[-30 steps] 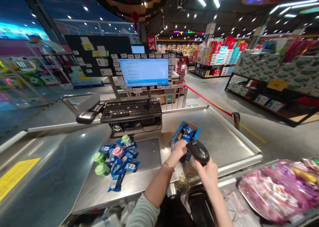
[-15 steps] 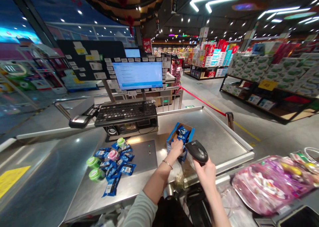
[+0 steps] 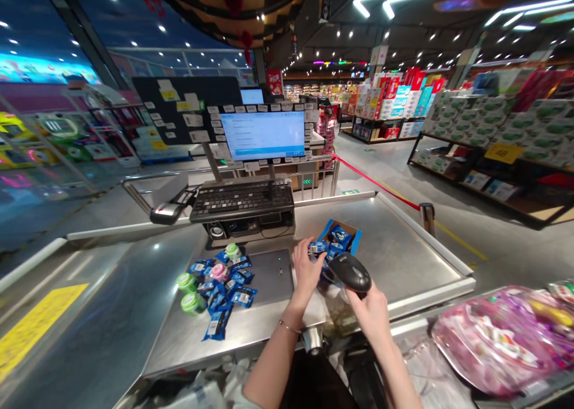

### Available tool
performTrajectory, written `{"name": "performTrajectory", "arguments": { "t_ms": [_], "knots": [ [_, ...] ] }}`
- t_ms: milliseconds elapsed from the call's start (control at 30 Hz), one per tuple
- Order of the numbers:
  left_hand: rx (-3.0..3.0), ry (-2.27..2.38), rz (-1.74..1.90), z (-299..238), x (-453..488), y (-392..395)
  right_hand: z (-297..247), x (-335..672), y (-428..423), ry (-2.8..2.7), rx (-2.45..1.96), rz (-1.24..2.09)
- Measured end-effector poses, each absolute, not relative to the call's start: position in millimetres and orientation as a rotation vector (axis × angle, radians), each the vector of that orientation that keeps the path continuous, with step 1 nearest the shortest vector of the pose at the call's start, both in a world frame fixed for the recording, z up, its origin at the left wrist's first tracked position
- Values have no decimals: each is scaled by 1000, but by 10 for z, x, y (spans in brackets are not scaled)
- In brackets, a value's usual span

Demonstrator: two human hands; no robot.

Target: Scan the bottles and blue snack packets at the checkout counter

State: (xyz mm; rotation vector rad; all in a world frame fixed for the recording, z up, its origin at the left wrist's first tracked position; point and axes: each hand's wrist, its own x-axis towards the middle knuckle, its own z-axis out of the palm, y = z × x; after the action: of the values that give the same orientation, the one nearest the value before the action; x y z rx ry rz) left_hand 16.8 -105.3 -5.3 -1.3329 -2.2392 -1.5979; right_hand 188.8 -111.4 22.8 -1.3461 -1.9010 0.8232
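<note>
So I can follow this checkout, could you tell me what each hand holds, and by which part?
The right hand grips a black handheld barcode scanner around its body; the left hand pinches a small blue packet at one end.

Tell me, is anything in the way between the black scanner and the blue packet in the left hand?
Nothing visible: the blue packet in the left hand sits close beside the black scanner in the right hand.

1 left hand (image 3: 307, 275), 1 right hand (image 3: 370, 316), 1 barcode scanner (image 3: 350, 272), 1 blue carton (image 3: 343, 232), 3 green-lidded tubs (image 3: 186, 282), 1 pink-lidded tub (image 3: 218, 271).
</note>
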Motion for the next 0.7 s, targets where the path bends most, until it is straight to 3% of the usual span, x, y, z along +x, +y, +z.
{"name": "performTrajectory", "arguments": {
  "t_ms": [133, 700],
  "knots": [
    [-1247, -2222, -1750, -67, 24, -1275, 266, 1705, -1267, -2010, -1279, 870],
    [-1295, -2181, -1561, -211, -257, -1632, 231, 1329, -1569, -2157, -1168, 795]
  ]
}}
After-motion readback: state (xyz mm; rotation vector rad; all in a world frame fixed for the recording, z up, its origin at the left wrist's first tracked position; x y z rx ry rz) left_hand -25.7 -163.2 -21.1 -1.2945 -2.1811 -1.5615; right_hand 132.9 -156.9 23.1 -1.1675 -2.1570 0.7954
